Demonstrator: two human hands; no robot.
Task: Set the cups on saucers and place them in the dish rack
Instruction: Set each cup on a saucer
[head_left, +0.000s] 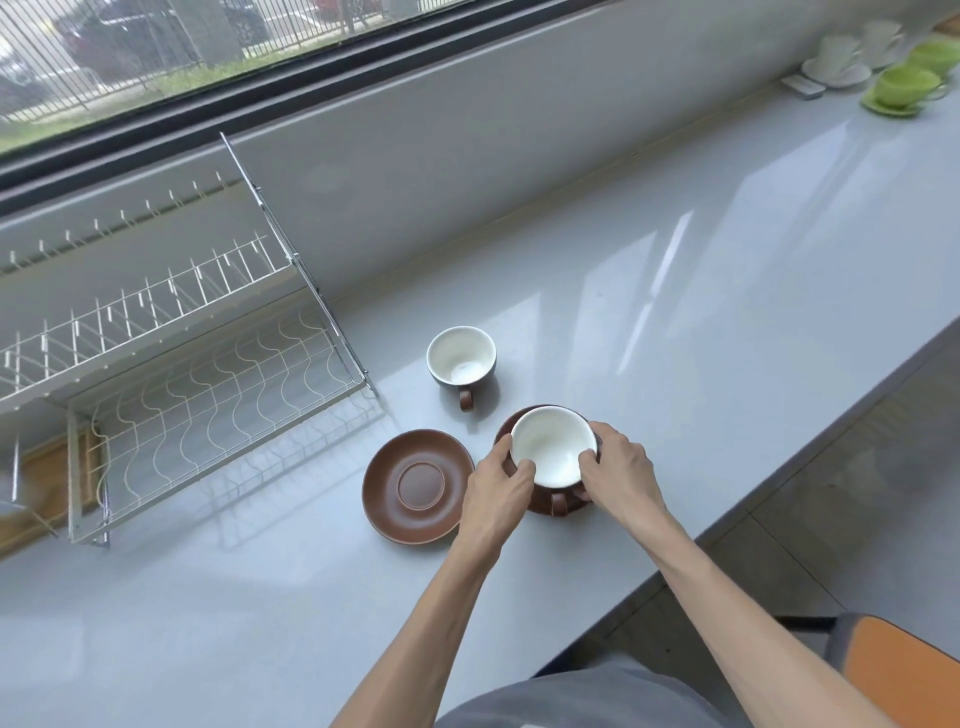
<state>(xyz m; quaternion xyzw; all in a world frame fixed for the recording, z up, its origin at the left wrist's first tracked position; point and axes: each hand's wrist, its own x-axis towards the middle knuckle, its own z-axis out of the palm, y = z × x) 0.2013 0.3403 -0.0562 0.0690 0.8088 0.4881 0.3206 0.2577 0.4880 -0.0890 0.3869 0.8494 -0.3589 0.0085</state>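
A cup with a white inside (553, 446) stands on a brown saucer (540, 501), its brown handle pointing toward me. My left hand (496, 491) grips the cup's left side and my right hand (621, 470) grips its right side. To the left lies an empty brown saucer (415, 486). A second cup (461, 361), dark outside and white inside, stands alone on the counter behind them, handle toward me. The white wire dish rack (208, 384) stands at the left with nothing in it.
The grey counter (675, 338) runs along a window. At its far right end stand white cups on saucers (836, 65) and green cups on saucers (906, 88). The counter's front edge drops off at the right, with an orange chair seat (904, 670) below.
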